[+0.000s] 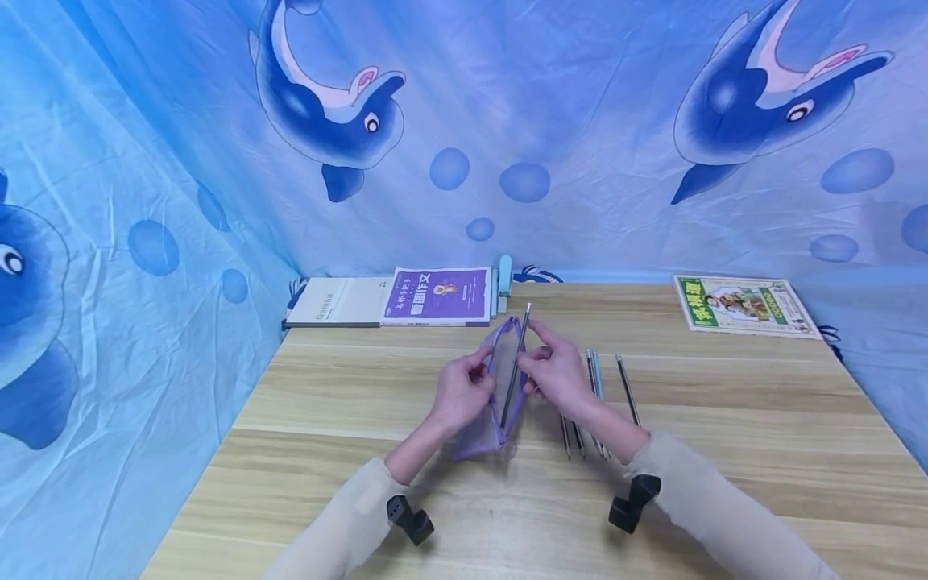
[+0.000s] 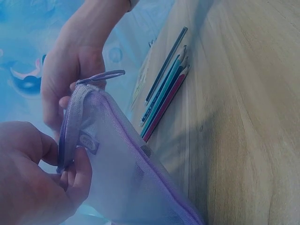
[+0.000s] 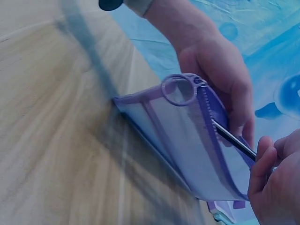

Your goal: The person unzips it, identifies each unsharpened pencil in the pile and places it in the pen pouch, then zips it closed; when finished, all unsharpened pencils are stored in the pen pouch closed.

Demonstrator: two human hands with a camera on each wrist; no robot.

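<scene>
A translucent purple mesh zip pouch (image 1: 474,439) stands with its zipped top spread wide. My left hand (image 1: 462,391) pinches the pouch's left edge between thumb and fingers. In my right hand (image 1: 557,372) is a dark pencil (image 1: 515,366), slanted through the opening, its lower end inside the pouch and its upper end sticking out past the fingers. The right wrist view shows the same pencil (image 3: 235,140) entering beside the zip, with the round pull ring (image 3: 179,90) at the near end. Right-hand fingers lie at the pouch's right edge.
Several pencils (image 1: 577,441) lie grouped right of the pouch, partly under my right forearm, and one dark pencil (image 1: 627,388) lies farther right. Along the back are a pale notebook (image 1: 341,300), a purple book (image 1: 438,296), a light-blue item (image 1: 504,275) and a green booklet (image 1: 747,306).
</scene>
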